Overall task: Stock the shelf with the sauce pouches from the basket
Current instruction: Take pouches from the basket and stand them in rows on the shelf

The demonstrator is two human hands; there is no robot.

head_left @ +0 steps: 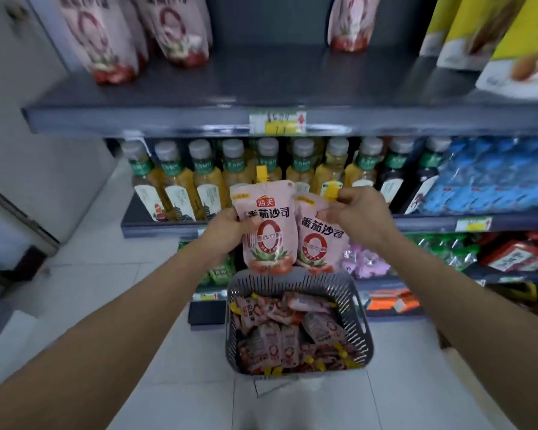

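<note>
My left hand (230,226) grips a pink tomato sauce pouch (269,231) by its left edge, upright above the basket. Beside it, my right hand (359,209) pinches a second pink pouch (319,243) near its yellow cap. Below both stands a grey slatted basket (356,308) on the floor, holding several more pouches (292,336). The dark top shelf (261,85) carries pouches of the same kind: some at the left (106,38) and one at the right (351,23), with a bare stretch between them.
Yellow-and-white boxes (516,45) stand at the shelf's right end. The shelf below holds a row of drink bottles (302,169) and blue packs (491,178). Lower shelves carry snack packets (522,252). White tiled floor (137,274) lies to the left.
</note>
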